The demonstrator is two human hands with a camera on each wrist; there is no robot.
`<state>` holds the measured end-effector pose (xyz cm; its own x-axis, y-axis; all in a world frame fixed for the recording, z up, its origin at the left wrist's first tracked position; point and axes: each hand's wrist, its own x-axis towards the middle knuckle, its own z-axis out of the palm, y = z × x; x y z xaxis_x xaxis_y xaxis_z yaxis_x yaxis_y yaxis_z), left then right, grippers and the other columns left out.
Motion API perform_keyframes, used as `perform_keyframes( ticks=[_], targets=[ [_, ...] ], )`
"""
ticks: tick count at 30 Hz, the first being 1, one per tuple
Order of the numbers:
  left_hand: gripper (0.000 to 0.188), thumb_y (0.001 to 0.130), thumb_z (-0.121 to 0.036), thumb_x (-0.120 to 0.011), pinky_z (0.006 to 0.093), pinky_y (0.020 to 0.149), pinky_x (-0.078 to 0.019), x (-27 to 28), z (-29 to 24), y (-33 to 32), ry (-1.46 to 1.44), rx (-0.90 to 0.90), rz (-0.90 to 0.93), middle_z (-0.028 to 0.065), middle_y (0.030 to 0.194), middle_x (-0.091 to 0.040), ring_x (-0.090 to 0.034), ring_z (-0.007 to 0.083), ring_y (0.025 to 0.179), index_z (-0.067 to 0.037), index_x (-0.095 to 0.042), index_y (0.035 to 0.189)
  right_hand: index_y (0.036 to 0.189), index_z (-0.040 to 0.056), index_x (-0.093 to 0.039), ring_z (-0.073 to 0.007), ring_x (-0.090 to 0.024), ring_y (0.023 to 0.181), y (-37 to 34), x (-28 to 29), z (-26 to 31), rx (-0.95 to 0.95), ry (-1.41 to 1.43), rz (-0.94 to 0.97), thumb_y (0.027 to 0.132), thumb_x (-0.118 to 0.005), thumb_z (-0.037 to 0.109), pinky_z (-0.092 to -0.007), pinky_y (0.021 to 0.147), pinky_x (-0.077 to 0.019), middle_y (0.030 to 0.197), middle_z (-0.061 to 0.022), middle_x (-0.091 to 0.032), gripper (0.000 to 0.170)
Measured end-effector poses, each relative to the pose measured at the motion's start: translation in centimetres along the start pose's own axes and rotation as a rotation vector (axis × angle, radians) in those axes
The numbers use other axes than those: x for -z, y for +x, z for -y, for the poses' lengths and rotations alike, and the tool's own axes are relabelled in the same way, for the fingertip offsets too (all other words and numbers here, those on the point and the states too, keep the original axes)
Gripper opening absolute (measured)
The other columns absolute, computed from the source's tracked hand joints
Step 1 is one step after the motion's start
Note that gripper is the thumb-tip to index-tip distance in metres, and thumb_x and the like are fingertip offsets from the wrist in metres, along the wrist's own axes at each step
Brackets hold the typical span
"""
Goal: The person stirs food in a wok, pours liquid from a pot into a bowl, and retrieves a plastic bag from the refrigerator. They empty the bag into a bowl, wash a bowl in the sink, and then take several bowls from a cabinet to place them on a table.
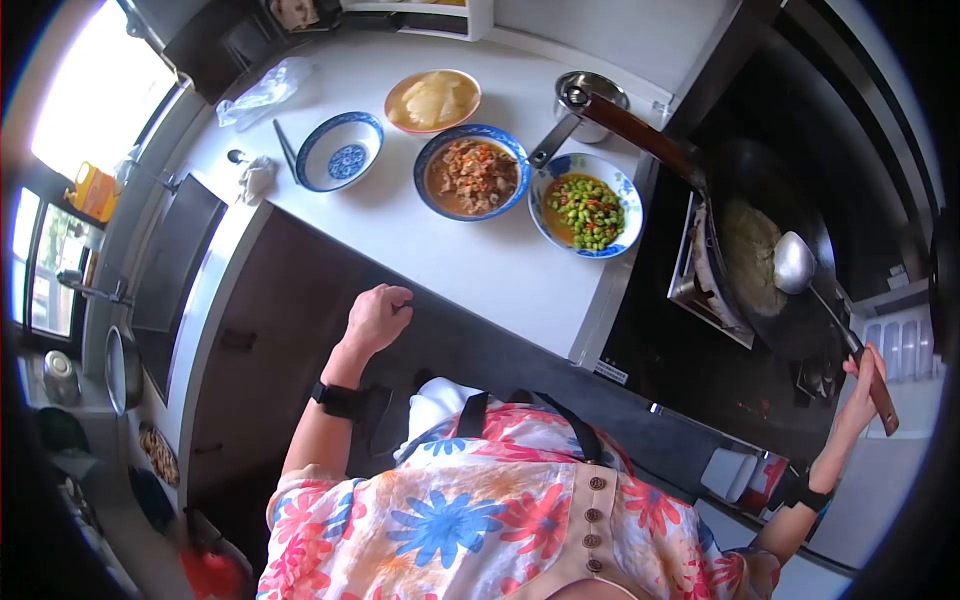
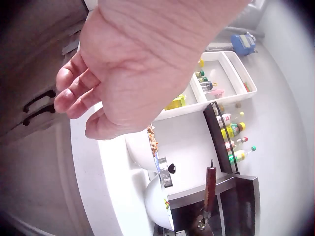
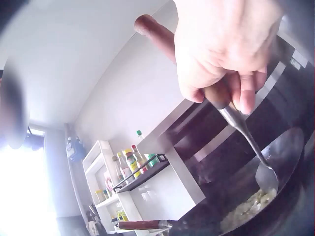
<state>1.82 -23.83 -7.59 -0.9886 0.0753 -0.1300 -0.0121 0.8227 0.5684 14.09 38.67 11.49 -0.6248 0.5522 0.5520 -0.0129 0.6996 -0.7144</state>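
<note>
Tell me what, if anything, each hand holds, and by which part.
The right hand grips the ladle by its brown handle, near the metal shaft; the left hand holds nothing.

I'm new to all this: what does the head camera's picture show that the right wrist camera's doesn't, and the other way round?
Only the head view shows the floral shirt, the empty blue-patterned bowl, the bowl of green beans and the clear plastic bag.

Only the right wrist view shows the sauce bottles on a black rack.

Both show the right hand holding the ladle, the wok with pale food inside, and its wooden handle.
</note>
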Motion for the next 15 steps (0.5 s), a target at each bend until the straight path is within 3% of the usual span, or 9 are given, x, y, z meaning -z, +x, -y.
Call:
perform_keyframes(
  ticks=[1, 3, 4, 5, 7, 9, 13, 15],
  targets=[
    [0.026, 0.069, -0.015, -0.060, 0.0341, 0.071, -0.0492, 0.2, 0.4, 0.0, 0.000, 0.013, -0.006, 0.0115, 0.084, -0.064, -0.062, 0.0270, 0.077, -0.006, -0.066, 0.093, 0.105, -0.0052, -0.058, -0.0116, -0.056, 0.073, -0.1, -0.1, 0.1, 0.003, 0.008, 0.011, 0.087, -0.055, 0.015, -0.0267, 0.073, -0.0481, 0.096, -0.0088, -0.060, 0.026],
    [0.028, 0.069, -0.015, -0.061, 0.0334, 0.071, -0.0496, 0.5, 1.4, 0.2, -0.102, 0.056, -0.047, 0.0124, 0.085, -0.064, -0.062, 0.0268, 0.078, -0.005, -0.065, 0.094, 0.105, -0.0031, -0.058, -0.0129, -0.056, 0.077, -0.6, -0.5, 1.2, 0.097, -0.248, 0.034, 0.088, -0.055, 0.017, -0.0253, 0.072, -0.0473, 0.099, -0.0076, -0.060, 0.027],
    [0.028, 0.070, -0.016, -0.062, 0.0307, 0.067, -0.0503, 0.6, 2.5, 0.5, -0.185, 0.085, -0.077, 0.0117, 0.082, -0.065, -0.063, 0.0219, 0.072, -0.003, -0.065, 0.095, 0.106, -0.0013, -0.058, -0.0137, -0.056, 0.080, -0.3, 0.1, 0.2, 0.126, -0.301, 0.052, 0.088, -0.055, 0.019, -0.0248, 0.072, -0.0462, 0.102, -0.0066, -0.059, 0.027],
    [0.029, 0.074, -0.016, -0.061, 0.0266, 0.058, -0.0494, 0.8, 3.5, 0.8, -0.381, 0.158, -0.061, 0.0086, 0.078, -0.064, -0.061, 0.0157, 0.063, 0.000, -0.063, 0.099, 0.106, -0.0013, -0.058, -0.0137, -0.056, 0.080, -0.2, 0.5, 0.1, 0.131, -0.293, 0.059, 0.088, -0.055, 0.019, -0.0248, 0.072, -0.0462, 0.102, -0.0066, -0.059, 0.027],
    [0.033, 0.078, -0.016, -0.059, 0.0227, 0.051, -0.0465, 2.7, 3.1, 1.7, -0.707, 0.316, -0.099, 0.0066, 0.076, -0.062, -0.059, 0.0115, 0.059, 0.003, -0.059, 0.105, 0.107, -0.0014, -0.057, -0.0140, -0.056, 0.081, -0.3, 1.1, 1.0, 0.062, -0.257, -0.009, 0.089, -0.055, 0.020, -0.0255, 0.075, -0.0456, 0.102, -0.0070, -0.059, 0.028],
    [0.038, 0.082, -0.017, -0.057, 0.0218, 0.051, -0.0462, 4.2, 4.5, 3.6, -1.018, 0.331, -0.173, 0.0099, 0.080, -0.061, -0.059, 0.0136, 0.061, 0.007, -0.052, 0.111, 0.110, 0.0008, -0.056, -0.0122, -0.053, 0.082, -0.2, 0.7, 0.6, 0.057, -0.265, 0.025, 0.089, -0.055, 0.025, -0.0241, 0.076, -0.0415, 0.103, -0.0053, -0.058, 0.032],
    [0.040, 0.087, -0.021, -0.054, 0.0236, 0.052, -0.0495, 6.7, 8.4, 9.4, -1.293, 0.359, -0.274, 0.0144, 0.082, -0.060, -0.061, 0.0177, 0.064, 0.006, -0.046, 0.115, 0.109, 0.0014, -0.057, -0.0118, -0.053, 0.087, -1.5, -2.2, 1.6, 0.063, -0.264, 0.076, 0.088, -0.057, 0.023, -0.0243, 0.079, -0.0412, 0.102, -0.0048, -0.059, 0.030],
    [0.040, 0.088, -0.022, -0.053, 0.0244, 0.051, -0.0506, 7.9, 10.4, 12.2, -1.397, 0.360, -0.291, 0.0158, 0.082, -0.060, -0.062, 0.0192, 0.065, 0.006, -0.044, 0.115, 0.107, 0.0008, -0.058, -0.0126, -0.053, 0.093, -3.4, -5.4, 5.3, 0.152, -0.502, 0.142, 0.087, -0.058, 0.019, -0.0246, 0.083, -0.0406, 0.103, -0.0043, -0.059, 0.027]
  ],
)
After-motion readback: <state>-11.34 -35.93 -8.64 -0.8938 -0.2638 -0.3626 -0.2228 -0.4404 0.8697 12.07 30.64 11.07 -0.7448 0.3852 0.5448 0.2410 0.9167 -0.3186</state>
